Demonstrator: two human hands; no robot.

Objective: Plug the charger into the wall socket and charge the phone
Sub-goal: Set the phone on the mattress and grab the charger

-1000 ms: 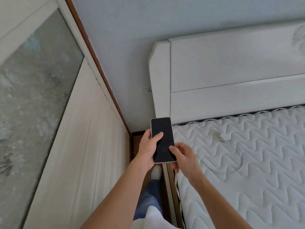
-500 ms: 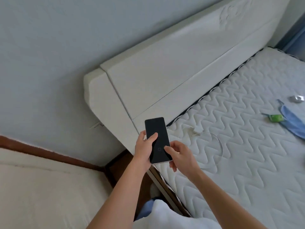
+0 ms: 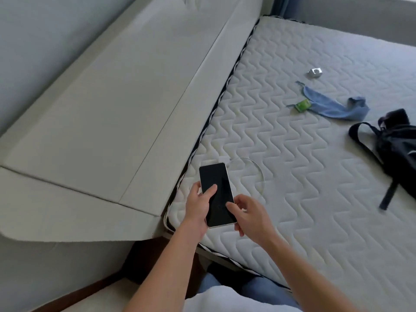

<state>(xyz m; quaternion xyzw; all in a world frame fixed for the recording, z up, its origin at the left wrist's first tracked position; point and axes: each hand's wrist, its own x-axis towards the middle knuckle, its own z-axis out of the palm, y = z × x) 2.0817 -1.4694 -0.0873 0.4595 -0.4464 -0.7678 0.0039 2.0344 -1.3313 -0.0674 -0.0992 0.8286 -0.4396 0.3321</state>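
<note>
A phone (image 3: 219, 199) with a dark screen and pale edge is held over the near corner of the mattress. My left hand (image 3: 198, 207) grips its left side, thumb on the screen. My right hand (image 3: 249, 213) touches its lower right edge with the fingertips, fingers apart. Just beyond the phone lies a white charger (image 3: 224, 159) with its thin white cable (image 3: 258, 171) curled in a loop on the mattress. No wall socket shows in this view.
The white quilted mattress (image 3: 304, 221) fills the right side, the white headboard (image 3: 112, 97) the left. On the mattress lie a green item (image 3: 302, 106), a blue cloth (image 3: 333, 106), a small silver object (image 3: 314, 72) and a black bag (image 3: 396, 143).
The view has swung right, from the wall and wardrobe to the bed. The phone stays in my left hand; my right hand has loosened to a fingertip touch.
</note>
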